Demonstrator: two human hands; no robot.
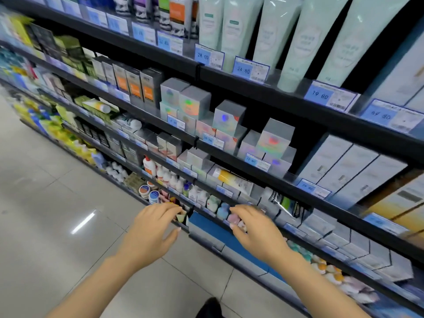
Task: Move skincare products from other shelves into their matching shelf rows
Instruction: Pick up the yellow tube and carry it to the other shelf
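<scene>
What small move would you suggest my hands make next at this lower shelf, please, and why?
Probably close the right hand on the small pink bottle under its fingers. Both hands are down at the low shelf of little bottles, the left hand near a small green item, and neither clearly holds anything yet.

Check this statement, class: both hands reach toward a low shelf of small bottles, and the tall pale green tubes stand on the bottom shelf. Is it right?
One thing is wrong. The head view shows the pale green tubes on the top shelf, not the bottom. The left hand and right hand do reach toward the low shelf of small bottles.
</scene>
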